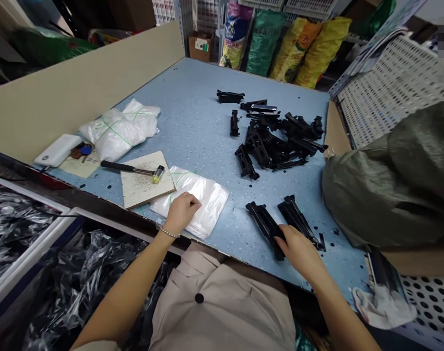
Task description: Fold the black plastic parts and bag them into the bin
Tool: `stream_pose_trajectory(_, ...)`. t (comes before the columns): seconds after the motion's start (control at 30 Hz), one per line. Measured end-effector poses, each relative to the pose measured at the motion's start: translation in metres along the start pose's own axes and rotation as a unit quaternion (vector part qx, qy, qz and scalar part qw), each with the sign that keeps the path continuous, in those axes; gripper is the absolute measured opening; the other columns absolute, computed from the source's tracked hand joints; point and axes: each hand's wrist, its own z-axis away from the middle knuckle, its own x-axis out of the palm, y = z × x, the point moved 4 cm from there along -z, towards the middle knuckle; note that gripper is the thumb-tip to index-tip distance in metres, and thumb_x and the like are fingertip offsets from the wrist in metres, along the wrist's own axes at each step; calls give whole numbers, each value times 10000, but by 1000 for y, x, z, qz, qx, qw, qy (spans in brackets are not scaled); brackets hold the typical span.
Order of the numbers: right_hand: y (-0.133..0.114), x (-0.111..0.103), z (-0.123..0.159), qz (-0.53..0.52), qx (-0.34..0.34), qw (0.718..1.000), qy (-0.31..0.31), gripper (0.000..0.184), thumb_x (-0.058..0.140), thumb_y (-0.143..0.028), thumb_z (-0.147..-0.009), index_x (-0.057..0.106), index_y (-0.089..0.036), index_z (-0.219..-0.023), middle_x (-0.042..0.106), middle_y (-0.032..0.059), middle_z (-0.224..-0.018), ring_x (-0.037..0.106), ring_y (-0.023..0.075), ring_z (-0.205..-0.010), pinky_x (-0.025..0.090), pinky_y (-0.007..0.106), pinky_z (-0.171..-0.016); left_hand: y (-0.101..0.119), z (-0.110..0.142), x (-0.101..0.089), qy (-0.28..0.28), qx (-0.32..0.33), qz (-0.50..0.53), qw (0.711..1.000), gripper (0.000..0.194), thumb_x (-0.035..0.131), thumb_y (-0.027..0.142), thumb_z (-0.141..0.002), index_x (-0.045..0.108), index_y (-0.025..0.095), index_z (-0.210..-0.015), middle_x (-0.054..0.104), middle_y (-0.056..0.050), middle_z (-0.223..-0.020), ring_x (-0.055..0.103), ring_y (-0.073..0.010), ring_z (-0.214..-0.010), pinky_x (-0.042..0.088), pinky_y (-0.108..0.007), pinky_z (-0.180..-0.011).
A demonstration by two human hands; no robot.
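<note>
My left hand [183, 211] rests on a stack of clear plastic bags [203, 195] near the front edge of the blue table [203, 122], its fingers curled and pinching at the top bag. My right hand [298, 251] lies on two long black plastic parts [276, 222] set side by side near the front edge, with its fingers closed around the end of the left one. A heap of the same black parts [273, 139] is piled at the middle right of the table.
A small hammer [134, 169] lies on a beige board [145, 180]. Tied bundles of bags [119, 127], a white power bank [57, 150] and keys sit at the left. A grey-green sack [393, 180] bulges at the right; bins of black plastic stand lower left.
</note>
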Motion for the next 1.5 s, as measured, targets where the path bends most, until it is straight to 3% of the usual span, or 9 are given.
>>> stream_pose_trajectory(0.1, -15, 2, -11, -297, 12, 954, -38, 273, 539, -346, -849, 631, -195, -1057, 674, 79, -985, 614, 237, -919, 482, 362, -799, -16, -9, -14, -5, -78, 159, 984, 269, 719, 349, -690, 540, 175, -592, 532, 20, -603, 492, -116, -557, 390, -247, -556)
stream_pose_trajectory(0.3, -105, 23, -37, -691, 59, 693, -197, 301, 750, -401, -716, 684, -180, -909, 642, 20, -741, 551, 126, -618, 461, 237, -530, -23, -9, -17, -19, -153, 315, 937, 337, 824, 359, -531, 577, 155, -638, 534, 34, -582, 443, -69, -486, 333, -206, -478)
stream_pose_trajectory(0.4, -150, 37, -62, -750, 68, 616, -229, 315, 801, -353, -667, 684, -181, -903, 666, 25, -766, 582, 130, -656, 490, 229, -552, -17, -8, -11, -25, -141, 318, 937, 322, 822, 303, -533, 546, 155, -607, 497, 51, -547, 399, -53, -460, 299, -191, -445)
stream_pose_trajectory(0.6, -180, 64, -106, -739, 111, 629, -212, 268, 836, -314, -606, 660, -141, -709, 648, 21, -630, 547, 105, -552, 474, 220, -511, -19, -2, -33, 43, -74, 292, 953, 249, 723, 289, -653, 508, 165, -635, 594, -12, -730, 538, -106, -620, 450, -236, -582)
stream_pose_trajectory(0.83, -162, 51, -92, -739, 66, 655, -145, 311, 820, -336, -633, 697, -157, -855, 666, -21, -719, 550, 67, -563, 465, 173, -520, -18, 12, -62, 73, 119, -105, 985, 340, 402, 109, -827, 674, 193, -1012, 606, -98, -1187, 576, -250, -1092, 467, -436, -982)
stream_pose_trajectory(1.1, -165, 72, -44, -735, 109, 497, -449, 224, 727, -265, -775, 608, -103, -873, 680, 69, -747, 657, 111, -626, 525, 142, -486, -8, 12, -56, 0, 112, -58, 992, 648, 483, 81, -804, 365, 188, -1432, 379, -151, -1463, 555, -251, -1176, 482, -413, -999)
stream_pose_trajectory(1.2, -172, 81, -55, -730, 123, 545, -394, 188, 678, -240, -805, 582, -115, -909, 656, 42, -737, 625, 87, -596, 513, 133, -482, 11, 34, -47, -57, 167, -96, 980, 710, 400, 57, -846, 201, 223, -1508, 265, -146, -1544, 483, -266, -1282, 475, -412, -1018)
stream_pose_trajectory(1.37, -184, 61, -57, -598, -11, 792, -122, 418, 617, -143, -775, 528, -207, -1178, 648, -11, -837, 612, 126, -730, 544, 271, -692, 45, 72, -24, -125, 249, -90, 956, 647, 404, 88, -874, 269, 237, -1489, 409, -127, -1472, 489, -240, -1290, 470, -382, -1036)
stream_pose_trajectory(1.5, -196, 39, -30, -552, -154, 796, -194, 406, 606, -232, -818, 565, -233, -1222, 665, 35, -1044, 627, 157, -899, 514, 332, -834, 43, 96, -69, -59, 183, -94, 977, 339, 528, 315, -881, 601, 350, -1209, 634, -25, -1197, 638, -224, -1072, 539, -362, -943)
